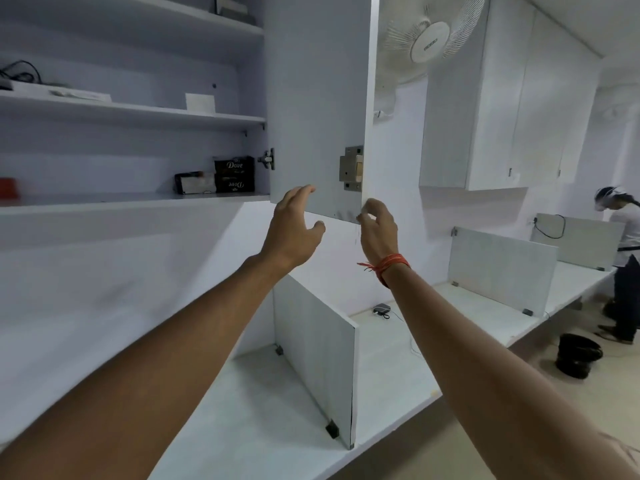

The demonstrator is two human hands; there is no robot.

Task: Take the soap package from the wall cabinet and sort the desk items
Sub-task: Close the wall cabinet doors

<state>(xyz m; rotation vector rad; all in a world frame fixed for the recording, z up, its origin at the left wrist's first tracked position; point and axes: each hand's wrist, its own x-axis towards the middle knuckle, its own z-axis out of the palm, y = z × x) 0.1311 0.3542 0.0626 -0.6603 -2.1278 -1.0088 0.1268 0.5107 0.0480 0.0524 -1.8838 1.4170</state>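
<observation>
The wall cabinet stands open, its door swung out toward me. On the bottom shelf, at the right end, sit two stacked black Dove soap packages with another dark package lying to their left. My left hand is raised in front of the door's lower edge, fingers spread, holding nothing. My right hand, with an orange thread on the wrist, pinches the door's lower corner below the lock plate.
Upper shelves hold a white box, cables and papers. Below runs a long white desk split by upright divider panels. A small grey device lies on it. A wall fan, a black bin and another person are at right.
</observation>
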